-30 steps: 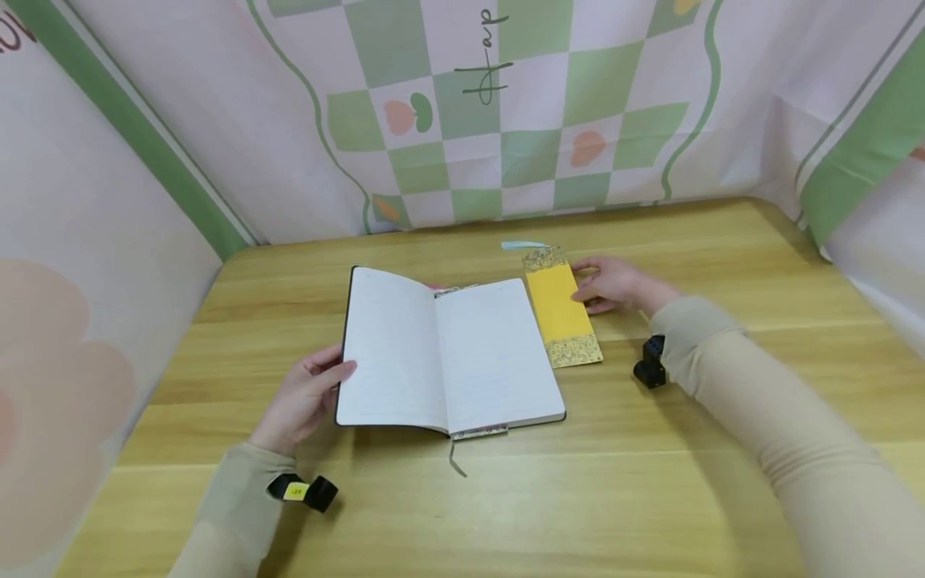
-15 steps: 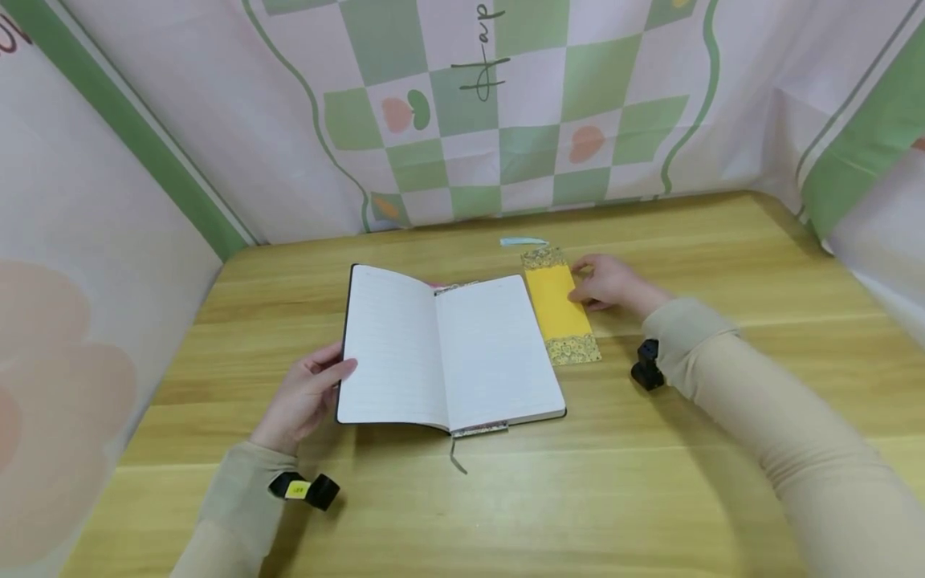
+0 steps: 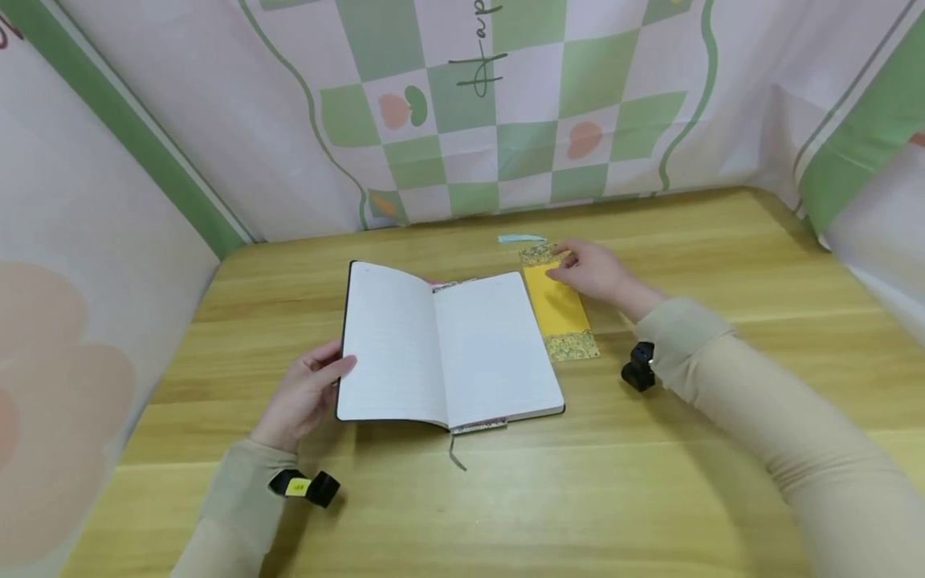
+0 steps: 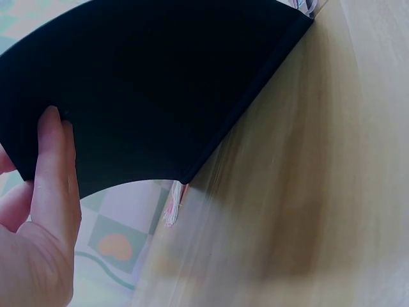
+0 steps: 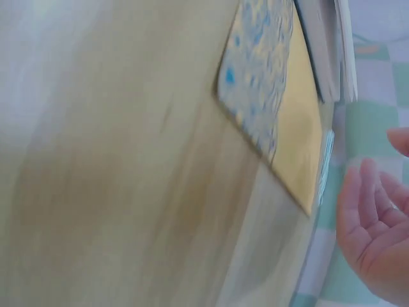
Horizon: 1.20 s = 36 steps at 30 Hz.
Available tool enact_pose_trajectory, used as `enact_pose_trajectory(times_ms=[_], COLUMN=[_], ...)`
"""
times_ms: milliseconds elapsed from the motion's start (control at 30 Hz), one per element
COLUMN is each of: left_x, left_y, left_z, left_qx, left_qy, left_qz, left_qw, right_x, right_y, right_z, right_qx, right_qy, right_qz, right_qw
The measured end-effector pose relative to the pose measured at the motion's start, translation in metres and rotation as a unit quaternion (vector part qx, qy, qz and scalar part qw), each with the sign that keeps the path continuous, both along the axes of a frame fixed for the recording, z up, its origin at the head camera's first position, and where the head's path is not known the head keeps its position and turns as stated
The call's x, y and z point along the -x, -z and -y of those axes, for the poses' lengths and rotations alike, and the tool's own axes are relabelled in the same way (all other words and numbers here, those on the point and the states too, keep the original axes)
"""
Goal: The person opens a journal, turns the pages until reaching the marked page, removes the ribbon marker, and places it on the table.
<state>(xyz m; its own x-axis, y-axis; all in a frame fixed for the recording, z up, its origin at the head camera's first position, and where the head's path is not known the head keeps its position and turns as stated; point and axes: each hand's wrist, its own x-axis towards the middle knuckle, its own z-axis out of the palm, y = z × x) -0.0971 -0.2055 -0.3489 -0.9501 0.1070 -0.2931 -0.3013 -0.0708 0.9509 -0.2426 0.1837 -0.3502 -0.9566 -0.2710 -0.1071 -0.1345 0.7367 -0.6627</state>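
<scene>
Your left hand (image 3: 299, 397) has the notebook (image 3: 491, 353) pinched by its left edge, thumb in front, fingers behind. Your right hand (image 3: 596, 277)'s loose and empty, over the yellow card (image 3: 567, 309) lying flat just right of the notebook, pale-blue tassel (image 3: 522, 238) past its far end.

We note a wood-grained table (image 3: 506, 506): open notebook (image 3: 499, 353) mid-table, yellow card (image 3: 567, 311) just beside it toward the right edge, blue tassel (image 3: 522, 238) nearer the far edge.
</scene>
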Motion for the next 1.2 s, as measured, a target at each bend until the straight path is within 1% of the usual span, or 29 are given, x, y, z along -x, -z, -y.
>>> enact_pose_trajectory(times_ms=[67, 200, 333, 433, 567, 733, 833, 933, 1200], left_x=[0.0, 0.0, -0.001, 0.0, 0.001, 0.001, 0.001, 0.001, 0.002], left_y=[-0.001, -0.002, 0.0, 0.001, 0.002, 0.002, 0.002, 0.002, 0.002], left_z=[0.0, 0.0, -0.001, -0.001, -0.001, -0.001, -0.001, -0.001, -0.001], left_qx=[0.0, -0.001, -0.001, 0.001, -0.003, -0.004, -0.007, -0.013, -0.015], left_qy=[0.003, 0.008, 0.008, 0.005, 0.005, 0.008, 0.01, 0.011, 0.008], left_qz=[-0.001, -0.005, -0.002, 0.001, 0.0, 0.001, 0.0, -0.002, -0.002], left_qw=[1.0, 1.0, 1.0, 1.0, 1.0, 1.0, 0.9999, 0.9998, 0.9999], right_x=[0.0, -0.001, -0.002, -0.003, -0.003, -0.001, 0.0, 0.0, -0.001], right_y=[0.001, 0.004, 0.006, 0.007, 0.008, 0.011, 0.013, 0.014, 0.013], right_z=[0.006, 0.019, 0.031, 0.04, 0.05, 0.059, 0.063, 0.065, 0.07], right_qx=[0.002, -0.008, -0.053, -0.081, -0.116, -0.169, -0.194, -0.212, -0.225], right_qy=[-0.021, -0.076, -0.123, -0.142, -0.159, -0.187, -0.195, -0.193, -0.177], right_qz=[-0.009, -0.034, -0.076, -0.074, -0.047, -0.034, -0.029, -0.027, -0.019], right_qw=[1.0, 0.996, 0.988, 0.984, 0.979, 0.967, 0.961, 0.958, 0.958])
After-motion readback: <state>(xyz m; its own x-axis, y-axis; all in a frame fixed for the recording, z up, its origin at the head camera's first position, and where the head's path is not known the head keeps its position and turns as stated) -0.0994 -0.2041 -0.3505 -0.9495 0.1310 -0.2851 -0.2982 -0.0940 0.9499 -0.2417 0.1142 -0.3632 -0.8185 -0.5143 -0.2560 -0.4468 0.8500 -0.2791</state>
